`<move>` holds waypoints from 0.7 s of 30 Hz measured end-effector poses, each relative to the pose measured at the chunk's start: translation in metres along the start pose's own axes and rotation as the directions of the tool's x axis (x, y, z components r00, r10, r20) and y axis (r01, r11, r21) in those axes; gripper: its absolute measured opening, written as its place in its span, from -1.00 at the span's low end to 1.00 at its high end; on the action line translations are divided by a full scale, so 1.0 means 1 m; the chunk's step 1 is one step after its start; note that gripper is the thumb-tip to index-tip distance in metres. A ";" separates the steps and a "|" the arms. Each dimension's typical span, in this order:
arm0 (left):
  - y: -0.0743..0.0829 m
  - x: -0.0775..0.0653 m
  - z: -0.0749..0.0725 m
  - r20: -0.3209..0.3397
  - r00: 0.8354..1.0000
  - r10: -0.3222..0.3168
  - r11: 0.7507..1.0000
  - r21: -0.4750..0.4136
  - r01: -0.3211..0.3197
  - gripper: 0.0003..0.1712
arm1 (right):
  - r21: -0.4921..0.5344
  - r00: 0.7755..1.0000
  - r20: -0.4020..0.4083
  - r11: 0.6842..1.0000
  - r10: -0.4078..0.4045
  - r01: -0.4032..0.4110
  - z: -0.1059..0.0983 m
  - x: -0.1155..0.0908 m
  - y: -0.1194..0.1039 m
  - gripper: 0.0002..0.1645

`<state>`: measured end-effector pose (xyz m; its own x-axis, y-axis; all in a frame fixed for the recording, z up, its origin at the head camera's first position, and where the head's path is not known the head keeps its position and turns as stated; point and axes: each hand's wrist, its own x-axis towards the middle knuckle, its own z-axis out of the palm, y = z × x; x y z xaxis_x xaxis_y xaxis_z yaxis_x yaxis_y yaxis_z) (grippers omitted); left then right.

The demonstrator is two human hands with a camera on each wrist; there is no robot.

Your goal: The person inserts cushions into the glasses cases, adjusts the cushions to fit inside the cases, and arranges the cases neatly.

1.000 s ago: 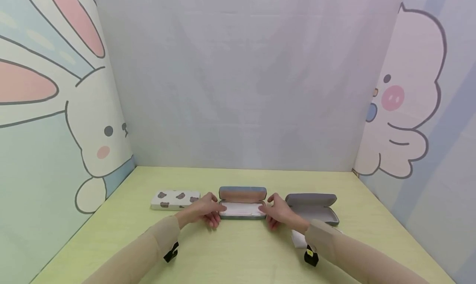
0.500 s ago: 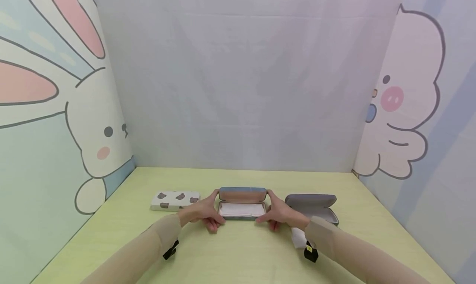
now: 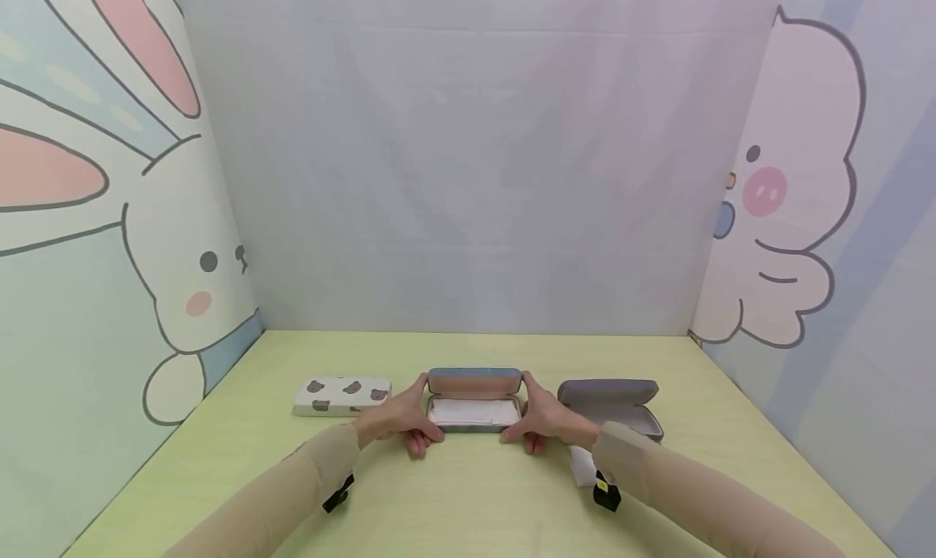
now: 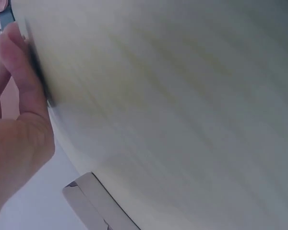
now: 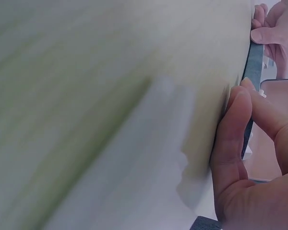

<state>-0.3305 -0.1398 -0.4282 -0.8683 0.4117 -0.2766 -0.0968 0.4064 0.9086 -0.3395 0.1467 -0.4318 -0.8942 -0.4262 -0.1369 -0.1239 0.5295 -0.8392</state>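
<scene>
An open glasses case (image 3: 474, 382) with a blue outside and pinkish lining stands mid-table, its lid raised at the back. A folded white cloth (image 3: 474, 413) lies in its base. My left hand (image 3: 405, 414) holds the left end, with the thumb at the front edge and a finger up at the lid's corner. At the opposite end, my right hand (image 3: 543, 417) grips in the same way. The right wrist view shows the right hand (image 5: 249, 143) at the case's dark edge, with the left hand (image 5: 277, 36) beyond. The other fingers are partly hidden.
Left of the hands lies a closed white case with a bear print (image 3: 342, 395). An open grey glasses case (image 3: 608, 394) stands to the right, partly behind the right arm. Another white cloth (image 3: 583, 466) shows beneath that forearm. Printed fabric walls (image 3: 468, 176) enclose the table.
Both thumbs have moved from the white cloth inside the case to its front edge. The index fingers have moved onto the lid's ends. The case has stayed open.
</scene>
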 end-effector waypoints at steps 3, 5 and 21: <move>-0.001 0.000 0.000 0.000 1.000 0.001 1.000 -0.005 -0.001 0.50 | 0.000 1.000 -0.003 1.000 -0.006 0.006 0.000 0.000 0.001 0.59; -0.001 0.000 -0.001 0.001 1.000 0.003 1.000 -0.008 -0.003 0.49 | 0.001 1.000 -0.004 1.000 -0.011 0.011 0.001 0.000 0.001 0.58; -0.004 0.001 -0.002 0.028 0.999 0.045 0.998 -0.036 -0.044 0.45 | 0.007 0.999 -0.001 0.999 -0.041 0.041 0.000 0.000 0.002 0.45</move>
<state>-0.3321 -0.1423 -0.4311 -0.8577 0.4525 -0.2442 -0.0759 0.3584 0.9305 -0.3399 0.1473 -0.4337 -0.8887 -0.4470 -0.1022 -0.1570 0.5062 -0.8480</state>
